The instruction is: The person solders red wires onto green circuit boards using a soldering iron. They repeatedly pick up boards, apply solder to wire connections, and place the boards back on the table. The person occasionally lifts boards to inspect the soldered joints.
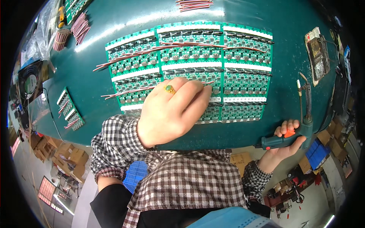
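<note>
Hand on the boards, soldering tool waiting

Left hand (171,110) lies flat, fingers together, pinning wires (125,92) on the green circuit boards (243,81) mid-table; right hand (286,142) is clamped round the soldering tool (300,125) at the table edge. Best keep wires pressed steady, fingertips away from the tip.

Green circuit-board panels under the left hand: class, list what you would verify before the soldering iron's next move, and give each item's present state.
1. Left hand presses flat on the green circuit-board panels: ok.
2. Right hand grips the teal pistol-shaped soldering iron: ok.
3. Iron tip away from the fingers: ok.
4. Thin red wires lie across the panels: ok.
5. Tip hot: cannot tell.
6. Dark teal table space beside the panels: ok.
</note>
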The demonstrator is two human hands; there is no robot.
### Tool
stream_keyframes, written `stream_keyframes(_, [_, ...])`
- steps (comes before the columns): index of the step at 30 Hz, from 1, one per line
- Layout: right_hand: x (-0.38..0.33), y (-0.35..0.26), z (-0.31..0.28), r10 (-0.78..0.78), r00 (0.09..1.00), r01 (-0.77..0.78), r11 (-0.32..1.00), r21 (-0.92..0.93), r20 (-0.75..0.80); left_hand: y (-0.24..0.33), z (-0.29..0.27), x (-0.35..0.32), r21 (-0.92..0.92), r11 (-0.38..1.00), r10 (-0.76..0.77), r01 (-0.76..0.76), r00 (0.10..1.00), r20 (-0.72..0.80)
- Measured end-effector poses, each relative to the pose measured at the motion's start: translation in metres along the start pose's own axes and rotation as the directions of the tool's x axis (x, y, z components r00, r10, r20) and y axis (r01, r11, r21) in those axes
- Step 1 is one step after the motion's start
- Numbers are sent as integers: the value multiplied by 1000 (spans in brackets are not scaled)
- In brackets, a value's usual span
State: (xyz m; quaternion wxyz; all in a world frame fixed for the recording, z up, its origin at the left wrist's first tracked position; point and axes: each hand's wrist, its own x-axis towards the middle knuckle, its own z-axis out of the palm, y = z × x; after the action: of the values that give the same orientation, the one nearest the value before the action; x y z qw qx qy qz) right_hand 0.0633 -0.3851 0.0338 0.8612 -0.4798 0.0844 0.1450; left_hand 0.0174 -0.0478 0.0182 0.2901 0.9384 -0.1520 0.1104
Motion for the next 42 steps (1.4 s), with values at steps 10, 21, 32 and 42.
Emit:
stream_keyframes(10, [-1, -1, 4, 2, 1000, -2, 1000, -14, -25, -2, 2, -2, -31, 1000, -3, 2, 999, -32])
stream_keyframes(21, [-22, -31, 32, -4, 999, 14, 962, -271, 39, 3, -7, 4, -10, 1000, 13, -15, 992, -122])
stream_keyframes(32, [-31, -15, 43, -22, 1000, 22, 937, -349, 5, 10, 0, 12, -19, 999, 46, -49, 988, -148])
stream_keyframes(42, [-36, -15, 39, 33, 997, -3, 915, -404, 69, 9, 17, 11, 117, 992, 59, -57, 998, -10])
